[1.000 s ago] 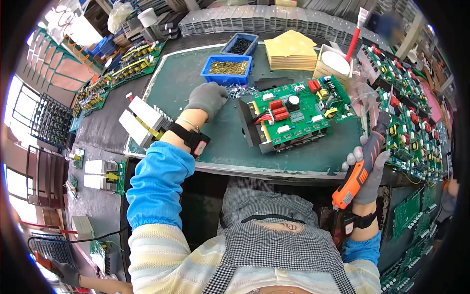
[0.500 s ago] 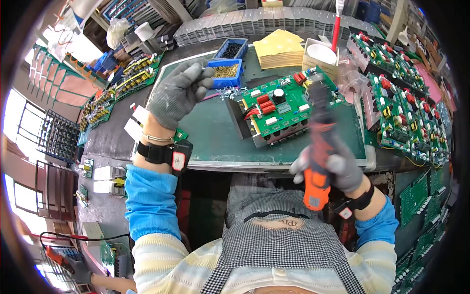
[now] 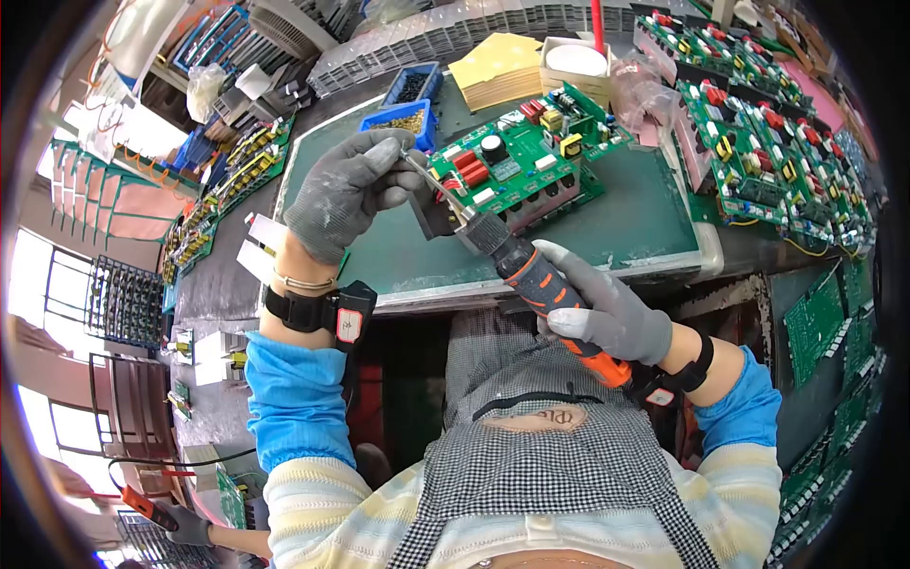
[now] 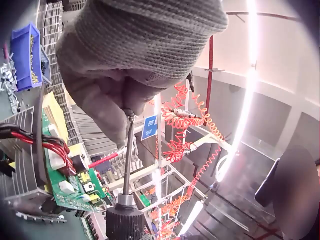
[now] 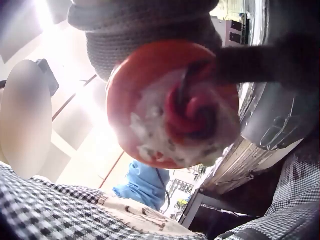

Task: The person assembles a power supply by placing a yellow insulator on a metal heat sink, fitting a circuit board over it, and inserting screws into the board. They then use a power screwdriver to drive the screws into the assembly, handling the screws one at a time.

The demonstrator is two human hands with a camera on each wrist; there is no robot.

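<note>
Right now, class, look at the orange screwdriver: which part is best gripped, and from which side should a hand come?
Grip the screwdriver round its thick orange handle, coming from the rear end, as the right hand does. The handle is long and round enough to wrap; the front is only a thin bit, and the left hand pinches its tip.

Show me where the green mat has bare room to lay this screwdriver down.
Bare mat lies right of the circuit board, up to the mat's right rim. A second patch lies between the left hand and the front rim. Crowded: the back edge with the blue bins and yellow sheets, and the board rows at right.
</note>
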